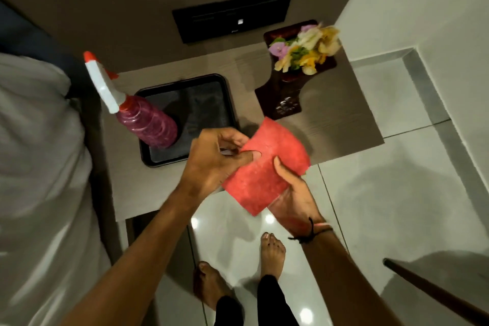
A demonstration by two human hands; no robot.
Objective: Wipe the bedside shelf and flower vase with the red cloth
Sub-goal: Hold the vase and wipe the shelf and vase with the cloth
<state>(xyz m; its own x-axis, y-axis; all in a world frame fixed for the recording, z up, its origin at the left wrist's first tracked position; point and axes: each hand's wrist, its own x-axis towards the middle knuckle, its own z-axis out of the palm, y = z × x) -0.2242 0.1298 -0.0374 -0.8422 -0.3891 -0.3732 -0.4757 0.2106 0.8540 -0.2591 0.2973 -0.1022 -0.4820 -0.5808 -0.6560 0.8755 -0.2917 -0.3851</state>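
Note:
A flat red cloth (267, 167) is held over the front edge of the brown bedside shelf (352, 119). My left hand (214, 159) pinches its left edge with thumb on top. My right hand (293, 193) supports it from below on the right, thumb lying on the cloth. The dark carved flower vase (287, 92) stands at the back right of the shelf, filled with yellow, white and purple flowers (304, 49). Neither hand touches the vase or the shelf.
A black tray (225, 103) on the shelf's left holds a pink spray bottle (148, 122) with a white and red trigger. A white bed (39, 153) lies to the left. A black wall panel (232, 16) is behind. A dark stick (434, 291) crosses the tiled floor at lower right.

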